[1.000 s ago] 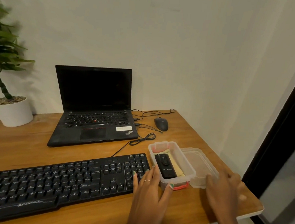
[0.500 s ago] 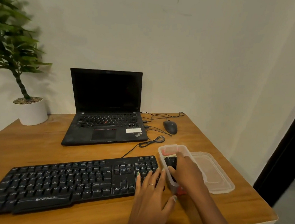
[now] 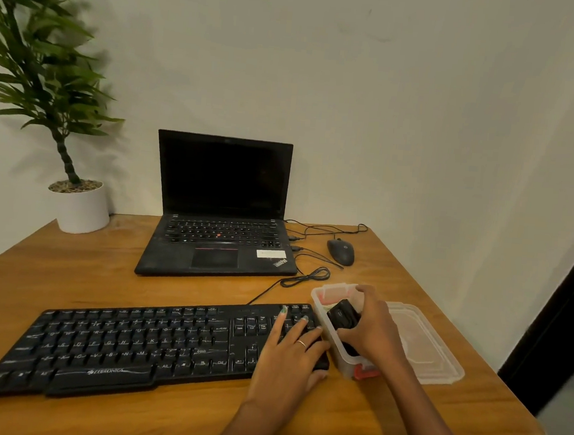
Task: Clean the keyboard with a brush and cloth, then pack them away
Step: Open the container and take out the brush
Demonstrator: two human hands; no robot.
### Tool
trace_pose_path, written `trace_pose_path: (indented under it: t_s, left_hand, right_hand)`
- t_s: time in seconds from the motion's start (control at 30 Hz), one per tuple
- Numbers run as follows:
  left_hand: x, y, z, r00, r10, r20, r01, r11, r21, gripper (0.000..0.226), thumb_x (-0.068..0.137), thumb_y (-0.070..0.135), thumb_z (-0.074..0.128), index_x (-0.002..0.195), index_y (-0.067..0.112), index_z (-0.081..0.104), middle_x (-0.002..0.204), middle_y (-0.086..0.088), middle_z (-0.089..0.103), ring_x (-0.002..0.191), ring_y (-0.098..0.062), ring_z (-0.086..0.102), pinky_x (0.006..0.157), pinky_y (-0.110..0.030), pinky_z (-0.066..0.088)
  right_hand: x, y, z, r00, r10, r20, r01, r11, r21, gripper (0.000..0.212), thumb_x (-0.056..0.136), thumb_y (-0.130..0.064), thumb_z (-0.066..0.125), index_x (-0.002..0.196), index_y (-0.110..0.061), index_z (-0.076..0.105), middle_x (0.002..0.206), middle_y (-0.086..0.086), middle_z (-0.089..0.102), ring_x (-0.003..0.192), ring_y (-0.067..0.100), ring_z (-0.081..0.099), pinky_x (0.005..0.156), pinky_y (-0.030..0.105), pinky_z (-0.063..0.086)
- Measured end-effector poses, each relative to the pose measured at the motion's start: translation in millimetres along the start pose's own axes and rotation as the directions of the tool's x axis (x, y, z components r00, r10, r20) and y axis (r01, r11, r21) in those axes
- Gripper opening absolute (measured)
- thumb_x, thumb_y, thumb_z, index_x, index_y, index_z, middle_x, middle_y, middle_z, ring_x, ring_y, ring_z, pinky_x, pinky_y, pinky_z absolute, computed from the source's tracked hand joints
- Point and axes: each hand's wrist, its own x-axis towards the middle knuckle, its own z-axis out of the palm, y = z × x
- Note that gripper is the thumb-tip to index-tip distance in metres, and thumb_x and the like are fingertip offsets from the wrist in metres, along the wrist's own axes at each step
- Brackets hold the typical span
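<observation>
Black brush (image 3: 341, 316) in right grip (image 3: 371, 323), over box (image 3: 333, 291).

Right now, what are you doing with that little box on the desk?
A person's right hand is gripping the black brush inside the clear plastic box, tilting it up. The left hand rests flat on the right end of the black keyboard. The box's lid lies beside it on the wooden desk.
</observation>
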Motion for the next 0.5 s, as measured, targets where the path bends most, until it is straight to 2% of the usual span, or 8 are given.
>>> trace_pose_path:
  t_s: [0.13, 0.2, 0.27, 0.33, 0.37, 0.43, 0.5]
  left_hand:
    - [-4.7, -6.5, -8.1, 1.0, -0.009, 0.025, 0.007, 0.998, 0.067, 0.044, 0.062, 0.063, 0.077, 0.098, 0.038, 0.071, 0.108, 0.014, 0.07, 0.108, -0.015, 0.065, 0.109, -0.05, 0.016]
    - [-8.2, -13.1, -11.4, 0.998, -0.052, 0.04, 0.05, 0.997, 0.051, 0.042, 0.071, 0.061, 0.072, 0.106, 0.038, 0.068, 0.117, 0.014, 0.066, 0.116, -0.016, 0.06, 0.114, -0.049, 0.001]
    - [-12.4, -19.8, -13.5, 0.997, -0.08, 0.019, 0.079, 0.995, 0.067, 0.044, 0.089, 0.057, 0.053, 0.127, 0.037, 0.055, 0.141, 0.012, 0.05, 0.137, -0.019, 0.039, 0.111, -0.046, -0.021]
    - [-14.8, -26.9, -13.7, 0.997, -0.074, -0.033, 0.077, 0.993, 0.09, 0.048, 0.097, 0.055, 0.035, 0.141, 0.038, 0.038, 0.154, 0.012, 0.03, 0.147, -0.018, 0.015, 0.105, -0.045, -0.03]
    - [-17.3, -29.1, -15.6, 0.996, -0.082, -0.037, 0.084, 0.994, 0.075, 0.049, 0.098, 0.055, 0.032, 0.144, 0.038, 0.033, 0.156, 0.012, 0.024, 0.148, -0.017, 0.008, 0.104, -0.045, -0.032]
    - [-20.5, -34.4, -16.5, 0.994, -0.104, -0.037, 0.106, 0.992, 0.064, 0.05, 0.098, 0.055, 0.03, 0.145, 0.039, 0.03, 0.157, 0.013, 0.02, 0.148, -0.016, 0.004, 0.101, -0.043, -0.037]
    - [-24.2, -38.9, -19.5, 0.994, -0.113, -0.002, 0.113, 0.992, 0.064, 0.049, 0.098, 0.055, 0.031, 0.144, 0.04, 0.031, 0.156, 0.015, 0.022, 0.148, -0.015, 0.006, 0.103, -0.044, -0.034]
  right_hand:
    - [-2.1, 0.0, -5.5, 0.991, -0.026, -0.131, 0.036, 0.997, 0.07, 0.083, 0.068, -0.013, 0.08, 0.135, -0.029, 0.033, 0.126, 0.006, 0.047, 0.107, 0.022, 0.055, 0.078, 0.033, 0.051]
    - [-3.5, -0.2, -9.9, 0.982, -0.054, -0.181, 0.07, 0.994, 0.084, 0.083, 0.068, -0.012, 0.08, 0.135, -0.03, 0.034, 0.123, 0.006, 0.049, 0.104, 0.02, 0.055, 0.079, 0.034, 0.052]
    - [-4.5, 0.3, -13.8, 0.974, -0.087, -0.207, 0.109, 0.989, 0.096, 0.083, 0.067, -0.009, 0.079, 0.135, -0.03, 0.036, 0.121, 0.006, 0.051, 0.095, 0.015, 0.054, 0.071, 0.025, 0.051]
    - [-6.1, -0.1, -17.2, 0.97, -0.089, -0.228, 0.128, 0.979, 0.159, 0.081, 0.068, -0.004, 0.079, 0.135, -0.028, 0.039, 0.12, 0.007, 0.05, 0.084, 0.006, 0.048, 0.059, 0.011, 0.039]
    - [-7.2, -0.1, -18.6, 0.968, -0.076, -0.237, 0.127, 0.97, 0.209, 0.08, 0.069, -0.004, 0.078, 0.135, -0.027, 0.039, 0.12, 0.007, 0.049, 0.083, 0.005, 0.046, 0.059, 0.01, 0.037]
    - [-11.7, -1.5, -21.5, 0.973, -0.02, -0.23, 0.101, 0.933, 0.346, 0.079, 0.071, -0.006, 0.079, 0.136, -0.025, 0.039, 0.12, 0.007, 0.049, 0.091, 0.011, 0.049, 0.067, 0.019, 0.044]
    - [-19.1, -3.7, -23.2, 0.985, 0.042, -0.17, 0.053, 0.854, 0.517, 0.077, 0.072, -0.008, 0.079, 0.138, -0.022, 0.041, 0.117, 0.005, 0.054, 0.092, 0.013, 0.054, 0.071, 0.027, 0.049]
